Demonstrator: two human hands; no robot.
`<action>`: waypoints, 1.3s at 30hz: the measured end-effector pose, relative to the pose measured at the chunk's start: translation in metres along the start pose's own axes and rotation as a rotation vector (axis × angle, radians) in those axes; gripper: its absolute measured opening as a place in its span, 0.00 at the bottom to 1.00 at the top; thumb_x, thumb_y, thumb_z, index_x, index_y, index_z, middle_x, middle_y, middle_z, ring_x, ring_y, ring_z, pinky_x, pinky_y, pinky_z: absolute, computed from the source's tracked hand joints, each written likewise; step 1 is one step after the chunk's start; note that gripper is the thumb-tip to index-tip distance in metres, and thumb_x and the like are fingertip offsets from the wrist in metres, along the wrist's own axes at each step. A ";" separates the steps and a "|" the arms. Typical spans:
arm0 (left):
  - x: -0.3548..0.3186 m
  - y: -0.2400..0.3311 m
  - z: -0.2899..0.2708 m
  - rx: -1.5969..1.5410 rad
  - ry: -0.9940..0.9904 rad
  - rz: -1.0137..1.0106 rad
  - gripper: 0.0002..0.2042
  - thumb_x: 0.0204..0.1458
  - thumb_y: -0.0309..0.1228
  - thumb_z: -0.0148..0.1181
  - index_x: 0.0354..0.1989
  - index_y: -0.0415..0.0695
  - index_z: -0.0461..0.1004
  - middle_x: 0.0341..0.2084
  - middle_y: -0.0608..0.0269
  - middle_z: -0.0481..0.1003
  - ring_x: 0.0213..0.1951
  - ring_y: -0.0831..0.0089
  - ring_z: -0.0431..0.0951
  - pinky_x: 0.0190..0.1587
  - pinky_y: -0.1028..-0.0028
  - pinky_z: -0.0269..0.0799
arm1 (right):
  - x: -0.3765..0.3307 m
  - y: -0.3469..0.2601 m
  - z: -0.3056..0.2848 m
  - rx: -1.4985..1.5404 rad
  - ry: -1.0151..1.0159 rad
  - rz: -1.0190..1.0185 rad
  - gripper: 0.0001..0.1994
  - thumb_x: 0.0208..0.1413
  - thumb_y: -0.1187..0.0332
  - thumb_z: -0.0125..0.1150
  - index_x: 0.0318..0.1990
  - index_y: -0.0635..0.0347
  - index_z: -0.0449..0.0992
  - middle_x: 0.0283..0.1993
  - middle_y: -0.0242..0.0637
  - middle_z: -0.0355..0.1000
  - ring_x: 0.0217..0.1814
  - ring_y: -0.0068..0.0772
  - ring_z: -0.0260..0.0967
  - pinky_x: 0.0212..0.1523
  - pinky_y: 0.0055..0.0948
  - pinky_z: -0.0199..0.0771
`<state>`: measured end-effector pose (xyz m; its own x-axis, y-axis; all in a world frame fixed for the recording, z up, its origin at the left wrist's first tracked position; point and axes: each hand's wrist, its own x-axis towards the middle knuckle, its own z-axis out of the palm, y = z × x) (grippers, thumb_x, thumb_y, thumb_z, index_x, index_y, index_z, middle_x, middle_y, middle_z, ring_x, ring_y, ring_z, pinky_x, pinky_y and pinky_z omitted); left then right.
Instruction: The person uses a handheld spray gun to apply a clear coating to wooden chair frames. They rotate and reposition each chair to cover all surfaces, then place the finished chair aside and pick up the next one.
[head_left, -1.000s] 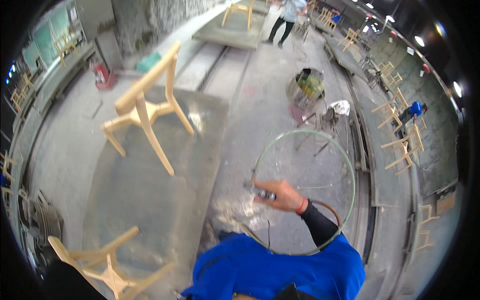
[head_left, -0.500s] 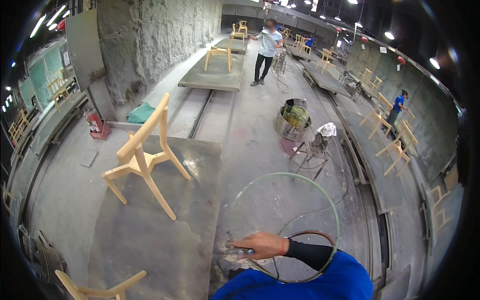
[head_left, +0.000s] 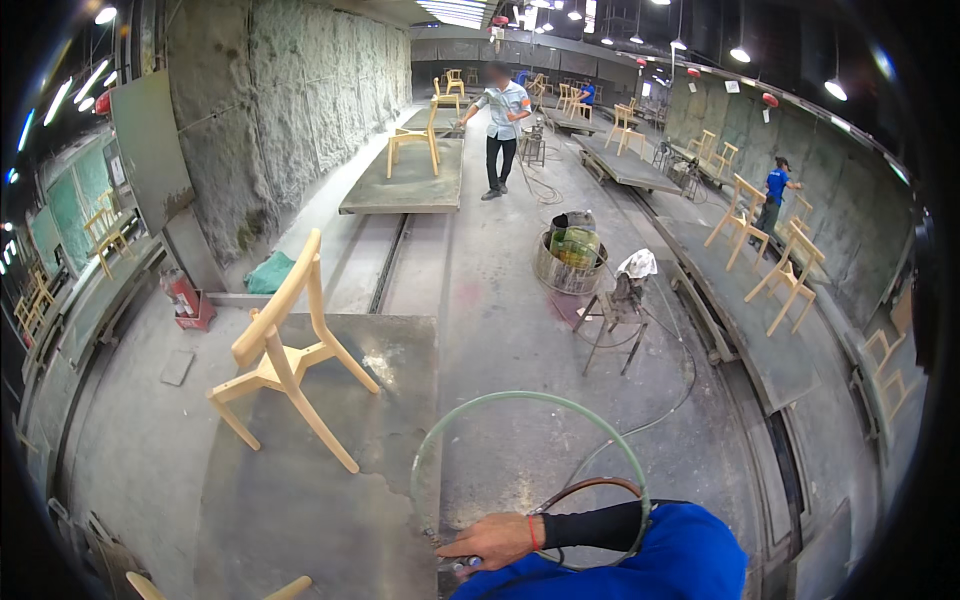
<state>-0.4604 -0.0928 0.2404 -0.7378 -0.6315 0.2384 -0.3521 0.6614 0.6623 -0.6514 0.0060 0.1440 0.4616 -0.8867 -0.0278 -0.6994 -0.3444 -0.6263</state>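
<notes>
My right hand (head_left: pixel 495 540), with a red band at its wrist, is closed round a small metal spray gun (head_left: pixel 462 565) at the lower edge. The hand covers most of the gun. A green hose (head_left: pixel 530 398) loops up from the gun and back over my forearm. Ahead and to the left, apart from the gun, a bare wooden chair (head_left: pixel 295 362) stands on a low grey platform (head_left: pixel 300 500). Part of another wooden chair (head_left: pixel 290 588) shows at the bottom left. My left hand is out of the picture.
A round tub (head_left: pixel 570 265) and a stained stool (head_left: pixel 615 310) with a white cloth stand on the floor to the right, with a hose trailing past. Rails (head_left: pixel 392 265) run along the floor. A person (head_left: pixel 503 115) stands farther up the aisle; another works among chairs at the right.
The whole view has tilted up, so the chair and my right hand sit lower in it. My hand still grips the spray gun. The person in the aisle has lowered one arm.
</notes>
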 end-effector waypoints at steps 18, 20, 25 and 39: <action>0.024 -0.003 -0.024 0.074 0.071 -0.052 0.22 0.65 0.33 0.57 0.64 0.35 0.69 0.64 0.49 0.71 0.63 0.65 0.72 0.65 0.66 0.67 | 0.048 0.040 -0.036 0.136 -0.062 -0.134 0.28 0.63 0.51 0.63 0.64 0.58 0.73 0.52 0.49 0.79 0.49 0.50 0.79 0.50 0.40 0.79; 0.046 0.013 -0.034 0.090 0.099 -0.064 0.22 0.65 0.33 0.57 0.64 0.35 0.69 0.64 0.49 0.71 0.63 0.65 0.72 0.65 0.66 0.67 | 0.061 0.070 -0.083 0.117 -0.156 -0.056 0.27 0.62 0.52 0.65 0.63 0.59 0.75 0.54 0.49 0.79 0.53 0.50 0.79 0.53 0.39 0.79; 0.121 0.081 -0.083 0.170 0.280 -0.043 0.22 0.65 0.32 0.57 0.64 0.35 0.69 0.64 0.49 0.71 0.63 0.65 0.72 0.65 0.66 0.66 | 0.118 0.163 -0.192 0.238 -0.151 -0.118 0.26 0.59 0.57 0.69 0.61 0.61 0.76 0.55 0.53 0.78 0.56 0.52 0.79 0.55 0.38 0.78; 0.130 -0.011 -0.156 0.778 0.754 -0.865 0.40 0.60 0.50 0.64 0.69 0.29 0.60 0.60 0.31 0.70 0.63 0.44 0.72 0.65 0.56 0.67 | 0.165 0.239 -0.235 0.834 -0.228 0.153 0.25 0.66 0.59 0.64 0.64 0.66 0.73 0.39 0.32 0.80 0.28 0.15 0.68 0.25 0.18 0.69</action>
<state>-0.4629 -0.2451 0.3750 0.2756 -0.8509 0.4472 -0.9442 -0.1523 0.2921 -0.8705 -0.2950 0.1732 0.5552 -0.7909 -0.2573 -0.1769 0.1899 -0.9657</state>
